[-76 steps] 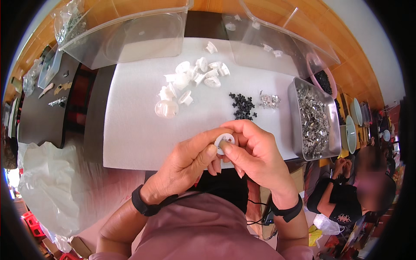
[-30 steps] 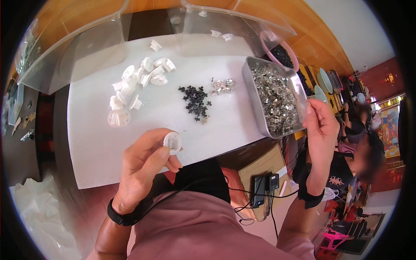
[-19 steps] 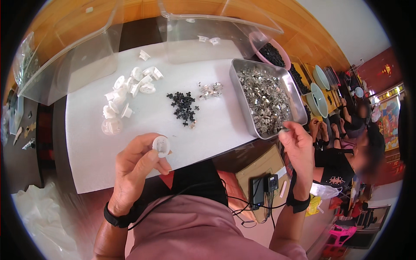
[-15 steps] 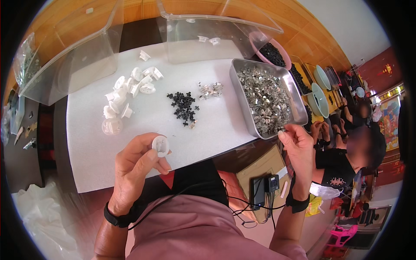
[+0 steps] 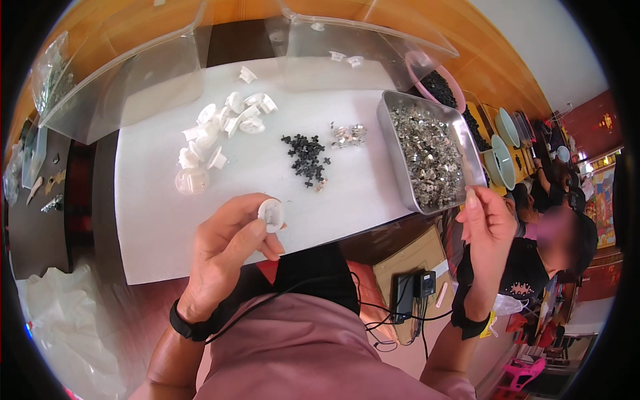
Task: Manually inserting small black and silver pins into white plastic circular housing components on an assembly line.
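My left hand (image 5: 223,243) pinches a round white plastic part (image 5: 271,215) between thumb and fingers, just over the table's front edge. At the near right corner of a metal tray (image 5: 395,157), my right hand (image 5: 492,223) has its thumb and fingertips drawn together; whatever lies between them is hidden. Small shiny metal pieces (image 5: 430,150) fill the tray. On the white tabletop sit a pile of black cross-shaped pieces (image 5: 305,159), a little heap of metal pieces (image 5: 349,135) and several white plastic parts (image 5: 230,122). A clear round piece (image 5: 191,181) lies in front of those parts.
Two clear plastic bins (image 5: 133,83) stand along the back. A pink basin (image 5: 437,83) of black pieces is behind the tray, with pale green basins (image 5: 500,163) further right. Co-workers (image 5: 527,260) sit at the right. A box with adapters (image 5: 403,297) lies below the table.
The whole view has shifted, so the table sits further right in it. My right hand has moved slightly right along the tray's near edge. The left hand keeps the white part, now tilted more.
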Motion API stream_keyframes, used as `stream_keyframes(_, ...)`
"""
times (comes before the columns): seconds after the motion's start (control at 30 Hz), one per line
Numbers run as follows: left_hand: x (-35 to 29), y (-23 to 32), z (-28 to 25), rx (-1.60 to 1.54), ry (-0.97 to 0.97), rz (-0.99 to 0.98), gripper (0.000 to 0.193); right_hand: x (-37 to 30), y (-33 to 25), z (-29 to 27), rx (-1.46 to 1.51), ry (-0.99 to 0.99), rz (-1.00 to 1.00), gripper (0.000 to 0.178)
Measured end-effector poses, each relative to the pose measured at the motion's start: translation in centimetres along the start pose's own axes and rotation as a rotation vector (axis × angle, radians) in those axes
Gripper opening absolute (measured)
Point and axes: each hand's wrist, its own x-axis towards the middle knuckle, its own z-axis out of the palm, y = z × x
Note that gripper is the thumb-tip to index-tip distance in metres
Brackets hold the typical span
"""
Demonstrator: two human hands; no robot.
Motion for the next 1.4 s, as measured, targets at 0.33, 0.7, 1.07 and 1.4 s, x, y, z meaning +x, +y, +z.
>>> stream_keyframes(0.33, -0.1, -0.1, -0.1, -0.042, -0.004, 0.011, 0.027, 1.5, -3.9, 11.4, -0.165, -0.472, -0.357, 0.026)
stream_keyframes(0.7, 0.1, -0.1, -0.2, -0.029, -0.014, 0.012, 0.028, 2.7, -3.1, 13.7, -0.469, -0.527, -0.391, 0.032)
stream_keyframes(1.07, -0.1, -0.2, -0.2, -0.055, 0.0, 0.002, 0.029, 3.1, -2.6, 13.8, -0.544, -0.458, -0.38, 0.01)
stream_keyframes(1.4, 0.2, -0.3, -0.2, -0.033, 0.001, 0.031, 0.031, 3.0, -2.3, 14.1, -0.438, -0.396, -0.399, 0.011)
